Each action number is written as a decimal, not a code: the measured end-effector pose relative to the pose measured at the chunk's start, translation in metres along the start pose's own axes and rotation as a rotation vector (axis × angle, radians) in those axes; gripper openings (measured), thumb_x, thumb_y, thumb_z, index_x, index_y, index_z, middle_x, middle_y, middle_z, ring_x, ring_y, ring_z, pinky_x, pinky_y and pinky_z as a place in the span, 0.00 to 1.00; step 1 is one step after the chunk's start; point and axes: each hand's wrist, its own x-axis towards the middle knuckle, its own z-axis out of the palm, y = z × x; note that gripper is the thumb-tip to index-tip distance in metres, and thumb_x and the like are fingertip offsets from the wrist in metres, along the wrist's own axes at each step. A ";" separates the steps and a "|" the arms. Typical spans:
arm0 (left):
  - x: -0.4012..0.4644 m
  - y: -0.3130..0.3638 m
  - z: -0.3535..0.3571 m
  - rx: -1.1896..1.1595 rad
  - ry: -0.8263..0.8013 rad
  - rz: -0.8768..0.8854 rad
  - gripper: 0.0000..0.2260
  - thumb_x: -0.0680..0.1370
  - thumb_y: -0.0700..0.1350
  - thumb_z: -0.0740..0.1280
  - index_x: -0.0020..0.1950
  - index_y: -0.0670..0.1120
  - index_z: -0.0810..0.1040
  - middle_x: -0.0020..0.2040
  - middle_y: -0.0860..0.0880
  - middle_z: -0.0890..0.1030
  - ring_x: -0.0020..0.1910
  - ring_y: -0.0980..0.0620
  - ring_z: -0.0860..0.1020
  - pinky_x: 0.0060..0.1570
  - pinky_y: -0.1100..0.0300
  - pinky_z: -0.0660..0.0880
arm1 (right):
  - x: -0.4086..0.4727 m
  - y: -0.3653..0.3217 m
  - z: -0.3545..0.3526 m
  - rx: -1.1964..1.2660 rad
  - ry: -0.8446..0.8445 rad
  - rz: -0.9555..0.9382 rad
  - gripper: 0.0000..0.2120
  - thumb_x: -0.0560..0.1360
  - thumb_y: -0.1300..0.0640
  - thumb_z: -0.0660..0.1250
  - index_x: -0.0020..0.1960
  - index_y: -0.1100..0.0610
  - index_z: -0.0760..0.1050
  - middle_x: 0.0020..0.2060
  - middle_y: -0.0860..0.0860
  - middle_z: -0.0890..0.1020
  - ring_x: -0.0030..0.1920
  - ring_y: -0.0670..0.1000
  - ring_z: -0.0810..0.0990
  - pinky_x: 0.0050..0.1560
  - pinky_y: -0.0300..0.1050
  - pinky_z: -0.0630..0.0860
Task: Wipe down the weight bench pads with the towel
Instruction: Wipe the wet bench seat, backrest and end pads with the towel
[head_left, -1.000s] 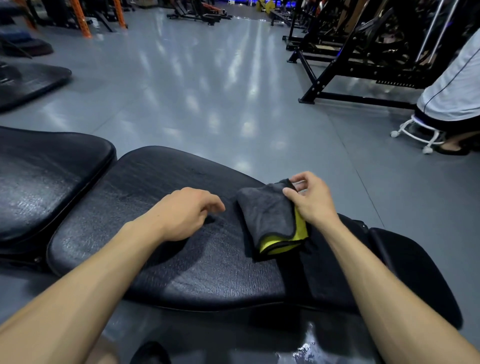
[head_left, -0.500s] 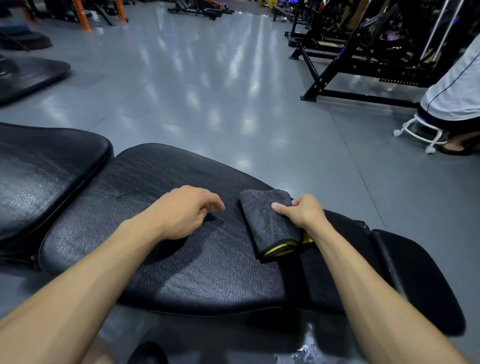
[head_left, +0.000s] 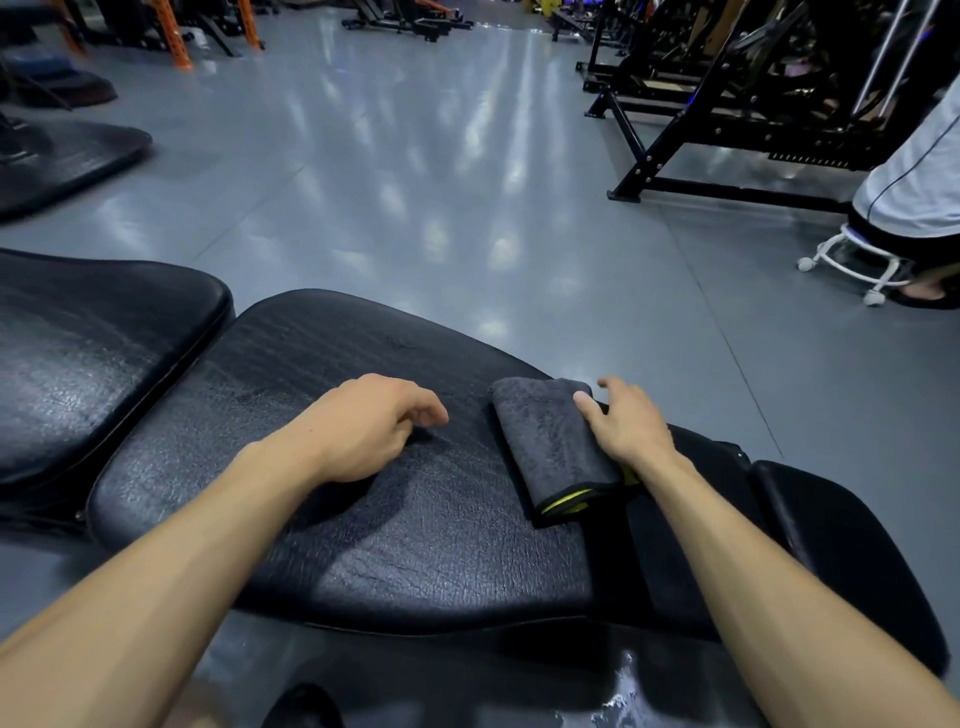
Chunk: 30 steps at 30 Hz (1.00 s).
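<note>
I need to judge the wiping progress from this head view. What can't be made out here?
- Right hand covers the folded grey towel with yellow edging along its right side; grip unclear.
- Black padded seat pad: the left hand and both forearms hide parts of it; wiped areas are indistinguishable.
- Black back pad: cut off by the left edge.
- Bench frame: hidden beneath the pads.

Both forearms are bare from the bottom of the view to the wrists, with no sleeve showing. The left hand (head_left: 371, 423) and the right hand (head_left: 626, 426) wear no gloves, rings, watch or bands. The nails are short and unpainted.
</note>
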 end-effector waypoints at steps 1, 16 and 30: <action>-0.001 0.000 -0.001 0.000 -0.001 -0.007 0.20 0.79 0.39 0.60 0.60 0.62 0.80 0.58 0.64 0.82 0.59 0.60 0.79 0.62 0.54 0.76 | -0.003 -0.001 0.004 -0.033 -0.028 0.038 0.30 0.81 0.34 0.54 0.72 0.55 0.70 0.66 0.58 0.75 0.68 0.62 0.71 0.62 0.57 0.72; -0.065 0.015 -0.030 0.093 0.047 -0.146 0.21 0.78 0.37 0.60 0.61 0.59 0.80 0.59 0.62 0.82 0.61 0.57 0.79 0.62 0.54 0.75 | -0.037 -0.035 -0.050 0.655 -0.093 0.128 0.36 0.50 0.38 0.80 0.51 0.58 0.82 0.45 0.54 0.87 0.45 0.56 0.87 0.48 0.56 0.84; -0.116 0.074 -0.043 0.224 0.060 -0.193 0.21 0.78 0.37 0.59 0.61 0.60 0.80 0.60 0.62 0.82 0.61 0.58 0.79 0.61 0.55 0.76 | -0.163 -0.042 0.017 -0.184 -0.029 -0.500 0.17 0.71 0.51 0.72 0.54 0.52 0.69 0.54 0.51 0.74 0.57 0.58 0.75 0.49 0.50 0.70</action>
